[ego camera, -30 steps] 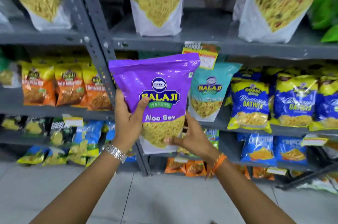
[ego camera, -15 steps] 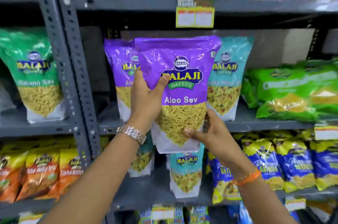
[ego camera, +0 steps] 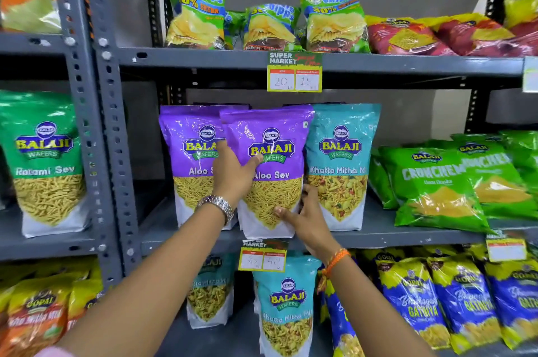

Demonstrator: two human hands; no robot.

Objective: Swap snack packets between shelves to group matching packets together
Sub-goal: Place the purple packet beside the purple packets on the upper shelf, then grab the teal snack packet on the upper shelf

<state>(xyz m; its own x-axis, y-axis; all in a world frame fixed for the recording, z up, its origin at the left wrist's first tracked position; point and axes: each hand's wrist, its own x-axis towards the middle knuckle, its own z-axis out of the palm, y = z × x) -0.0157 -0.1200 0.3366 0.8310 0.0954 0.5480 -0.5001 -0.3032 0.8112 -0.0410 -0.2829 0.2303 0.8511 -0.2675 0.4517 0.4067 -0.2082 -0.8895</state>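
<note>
We see the left hand (ego camera: 234, 173) clasped on the left edge of a purple Aloo Sev packet (ego camera: 269, 170), thumb across its front near the logo, while the right hand (ego camera: 305, 218) grips its lower right corner, thumb on the clear window and fingers tucked behind. The packet stands upright with its white base on the middle shelf (ego camera: 407, 235), overlapping a second purple Aloo Sev packet (ego camera: 190, 158) just to its left and touching a teal Khatta Mitha Mix packet (ego camera: 342, 167) on its right. A silver watch (ego camera: 217, 205) sits on the left wrist, an orange thread band (ego camera: 334, 262) on the right. Further right lie green Crunchem bags (ego camera: 436, 184); on the shelf below stands another teal Khatta Mitha Mix packet (ego camera: 286, 310) beside blue Gathiya bags (ego camera: 419, 301). Above, Uncle Chipps bags (ego camera: 198, 15) line the top shelf, and a green Ratlami Sev packet (ego camera: 43, 161) stands in the left bay
</note>
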